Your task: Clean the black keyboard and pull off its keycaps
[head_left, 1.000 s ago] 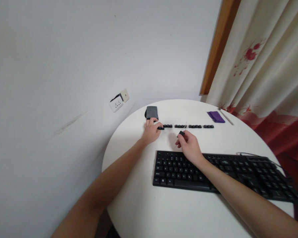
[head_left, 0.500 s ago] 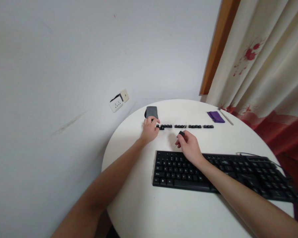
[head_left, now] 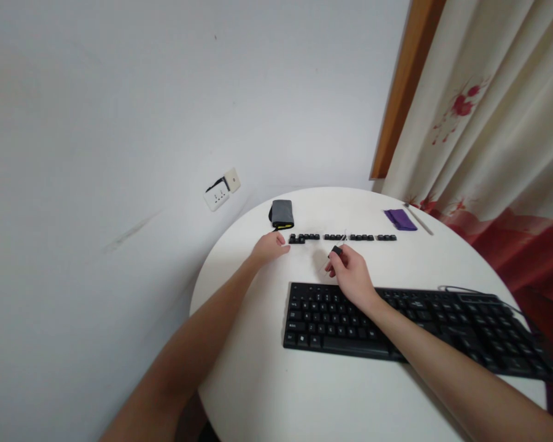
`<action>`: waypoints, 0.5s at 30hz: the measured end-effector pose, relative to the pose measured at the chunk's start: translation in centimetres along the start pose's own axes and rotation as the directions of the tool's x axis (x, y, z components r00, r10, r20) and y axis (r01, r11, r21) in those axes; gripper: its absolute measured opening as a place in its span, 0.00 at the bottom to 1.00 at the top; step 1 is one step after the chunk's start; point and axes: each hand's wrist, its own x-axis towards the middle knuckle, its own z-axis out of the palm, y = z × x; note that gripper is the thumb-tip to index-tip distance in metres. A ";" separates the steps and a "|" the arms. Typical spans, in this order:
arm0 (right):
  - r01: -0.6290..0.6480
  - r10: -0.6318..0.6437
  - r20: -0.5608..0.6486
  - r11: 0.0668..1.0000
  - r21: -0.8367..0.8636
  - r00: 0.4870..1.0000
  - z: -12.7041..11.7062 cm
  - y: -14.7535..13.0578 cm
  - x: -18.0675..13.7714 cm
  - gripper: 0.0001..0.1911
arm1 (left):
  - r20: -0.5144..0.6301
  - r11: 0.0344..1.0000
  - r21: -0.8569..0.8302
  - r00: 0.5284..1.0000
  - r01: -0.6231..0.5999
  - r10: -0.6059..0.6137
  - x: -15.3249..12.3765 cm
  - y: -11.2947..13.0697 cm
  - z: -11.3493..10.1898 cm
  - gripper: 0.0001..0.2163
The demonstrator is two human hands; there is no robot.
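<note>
Loose black keycaps stand in a line of short groups across the white table, with a few more in front of the leftmost group. Beside that left end is my left hand, open, thumb and fingers slightly apart and nothing seen in them. My right hand is closed on a keycap puller with a black handle and thin wires, held above the table just behind the keyboard. The black keyboard lies beneath my right forearm. Some keys in its upper left rows are hidden or look to be gone.
A grey pouch with a yellow edge lies behind my left hand. At the back right are a folded purple cloth and a thin brush-like stick. A wall socket and a curtain border the round table.
My left hand has drawn back toward me and left, away from the pouch and the keycaps' left end, uncovering them. My right hand stays in place with the puller.
</note>
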 end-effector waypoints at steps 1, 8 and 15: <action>0.000 0.000 0.002 1.000 -0.003 1.000 0.0 -0.1 0.0 0.14 | 0.012 1.000 0.010 1.000 0.001 -0.001 0.0 0.0 0.1 0.09; 0.006 -0.006 0.006 1.000 0.002 1.000 0.0 -0.3 -0.1 0.13 | -0.011 1.000 -0.006 1.000 0.020 -0.021 0.2 0.4 0.6 0.09; 0.004 -0.004 0.000 1.000 -0.002 1.000 0.0 -0.3 -0.1 0.14 | -0.035 0.998 -0.024 0.998 0.055 -0.056 0.1 0.5 1.0 0.09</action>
